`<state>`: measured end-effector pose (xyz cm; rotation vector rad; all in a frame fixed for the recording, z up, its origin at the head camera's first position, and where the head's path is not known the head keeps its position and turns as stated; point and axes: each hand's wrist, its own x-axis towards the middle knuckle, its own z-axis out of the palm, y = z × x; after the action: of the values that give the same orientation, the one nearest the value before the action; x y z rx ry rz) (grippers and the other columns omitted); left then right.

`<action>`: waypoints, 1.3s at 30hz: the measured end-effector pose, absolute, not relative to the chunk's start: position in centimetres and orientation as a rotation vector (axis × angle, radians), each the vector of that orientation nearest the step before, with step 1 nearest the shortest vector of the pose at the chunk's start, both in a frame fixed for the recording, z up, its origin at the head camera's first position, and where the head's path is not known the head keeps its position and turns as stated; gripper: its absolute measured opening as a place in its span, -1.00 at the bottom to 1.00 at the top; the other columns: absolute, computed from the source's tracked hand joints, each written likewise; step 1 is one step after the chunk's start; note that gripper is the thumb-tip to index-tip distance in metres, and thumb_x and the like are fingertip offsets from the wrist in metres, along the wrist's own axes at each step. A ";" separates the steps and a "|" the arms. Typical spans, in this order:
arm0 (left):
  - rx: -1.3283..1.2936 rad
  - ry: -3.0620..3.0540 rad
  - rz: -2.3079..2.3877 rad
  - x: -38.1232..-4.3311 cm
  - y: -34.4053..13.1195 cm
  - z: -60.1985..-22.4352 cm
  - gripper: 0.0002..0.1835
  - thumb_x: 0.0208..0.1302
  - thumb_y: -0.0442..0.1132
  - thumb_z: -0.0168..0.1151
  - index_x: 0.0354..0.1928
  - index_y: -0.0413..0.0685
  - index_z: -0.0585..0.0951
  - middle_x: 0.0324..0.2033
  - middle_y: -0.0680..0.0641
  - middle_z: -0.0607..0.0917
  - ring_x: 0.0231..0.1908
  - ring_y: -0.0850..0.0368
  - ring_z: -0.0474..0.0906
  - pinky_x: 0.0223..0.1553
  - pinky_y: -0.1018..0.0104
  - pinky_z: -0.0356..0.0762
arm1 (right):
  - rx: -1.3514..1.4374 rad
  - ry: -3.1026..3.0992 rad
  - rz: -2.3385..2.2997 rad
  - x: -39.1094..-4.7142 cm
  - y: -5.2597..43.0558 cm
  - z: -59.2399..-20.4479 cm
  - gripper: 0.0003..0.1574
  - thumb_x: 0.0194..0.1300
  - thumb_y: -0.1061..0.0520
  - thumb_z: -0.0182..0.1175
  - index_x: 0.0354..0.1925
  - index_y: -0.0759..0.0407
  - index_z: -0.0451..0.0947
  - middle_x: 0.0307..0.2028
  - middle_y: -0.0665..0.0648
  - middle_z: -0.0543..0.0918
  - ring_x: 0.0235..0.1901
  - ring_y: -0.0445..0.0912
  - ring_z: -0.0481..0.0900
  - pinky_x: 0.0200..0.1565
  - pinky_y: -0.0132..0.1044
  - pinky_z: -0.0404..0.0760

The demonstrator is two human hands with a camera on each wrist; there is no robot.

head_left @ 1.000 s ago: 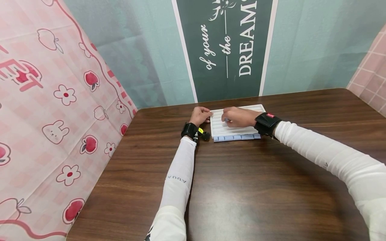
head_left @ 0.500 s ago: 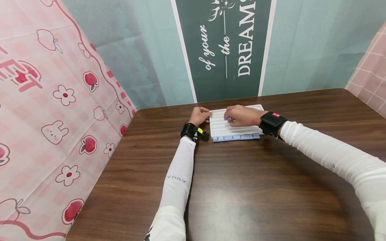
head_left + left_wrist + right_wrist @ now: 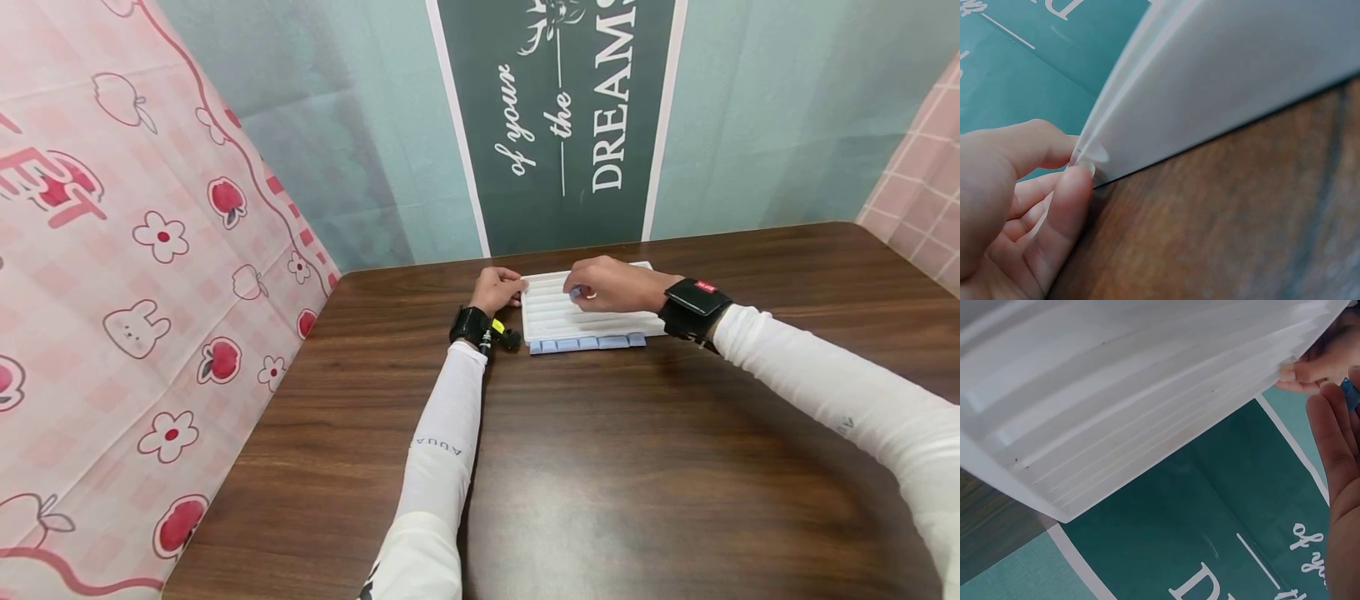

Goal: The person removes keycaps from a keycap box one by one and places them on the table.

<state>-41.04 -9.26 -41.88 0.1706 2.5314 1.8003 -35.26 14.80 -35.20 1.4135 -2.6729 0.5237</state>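
Observation:
A white ridged tray lies on the table, with stepped rows running lengthwise. My left hand pinches its far left corner between thumb and fingers; in the left wrist view that hand grips the rim of the white tray. Over the middle of the tray hovers my right hand, holding a small light blue keycap in its fingertips. Part of this blue keycap shows between the fingers in the right wrist view. A row of light blue keycaps sits along the tray's near edge.
The tray stands on a brown wooden table, near its back edge. A black camera piece with a yellow tag hangs by the left wrist. A printed curtain borders the left side, and a green backdrop rises behind.
My right hand has drifted right and slightly away over the tray, still holding the keycap. The left hand stays on the tray's corner.

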 end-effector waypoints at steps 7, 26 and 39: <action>0.183 2.544 1.794 -40.8 -9.1 -41.9 -0.72 0.29 -0.34 0.30 -0.04 -0.41 0.63 -0.42 -0.10 0.65 -0.51 0.22 0.53 -0.49 0.49 0.63 | 1.364 -2.650 0.555 -34.3 15.7 -34.5 -0.79 0.24 0.27 0.25 -0.13 0.22 0.69 -0.27 0.03 0.61 -0.28 -0.13 0.54 -0.16 -0.23 0.66; 0.169 2.533 1.804 -40.8 -9.0 -41.9 -0.72 0.27 -0.35 0.31 -0.05 -0.42 0.63 -0.44 -0.08 0.63 -0.54 0.25 0.52 -0.51 0.50 0.62 | 1.203 -2.555 0.534 -32.2 20.0 -34.0 -0.83 0.20 0.31 0.28 -0.19 0.21 0.66 -0.26 0.02 0.59 -0.31 -0.19 0.55 -0.25 -0.24 0.68; 0.182 2.533 1.783 -41.1 -9.4 -42.0 -0.70 0.28 -0.32 0.31 -0.03 -0.40 0.64 -0.42 -0.09 0.64 -0.50 0.22 0.54 -0.48 0.48 0.64 | 1.101 -2.501 0.519 -30.5 21.9 -33.4 -0.79 0.12 0.34 0.35 -0.22 0.17 0.68 -0.31 -0.04 0.58 -0.35 -0.18 0.52 -0.34 -0.33 0.62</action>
<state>-41.11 -9.36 -41.99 0.1823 2.5333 1.7833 -30.48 21.94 -33.42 1.1007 -2.5006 0.5185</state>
